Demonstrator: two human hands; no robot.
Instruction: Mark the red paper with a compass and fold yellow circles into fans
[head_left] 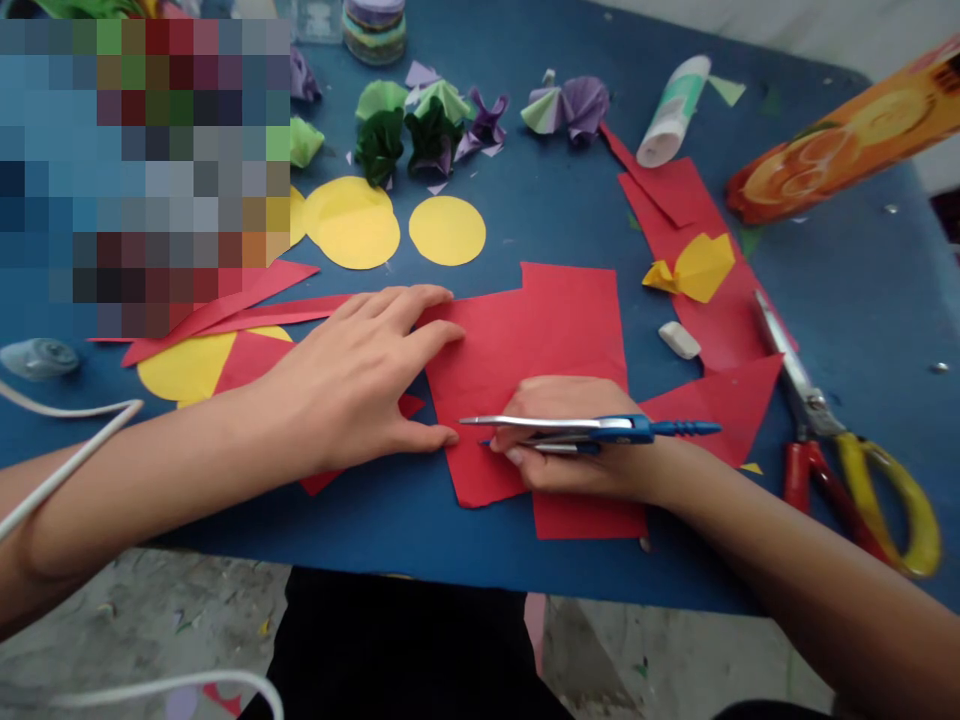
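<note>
Your right hand [570, 435] was closed around a blue compass [600, 430], its legs lying across your knuckles; under that hand lay the red paper sheet [540, 330]; your left hand [367, 375] lay open, flat on the sheet's left edge; scissors [840, 440] rested right of your wrist.

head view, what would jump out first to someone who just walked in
Two hands at the near edge of the blue table: the left hand lies flat on a red paper sheet, while the right hand holds a blue-handled compass over it. Yellow paper circles and folded green and purple paper flowers sit farther back, and red-and-yellow scissors lie at the right.
</note>
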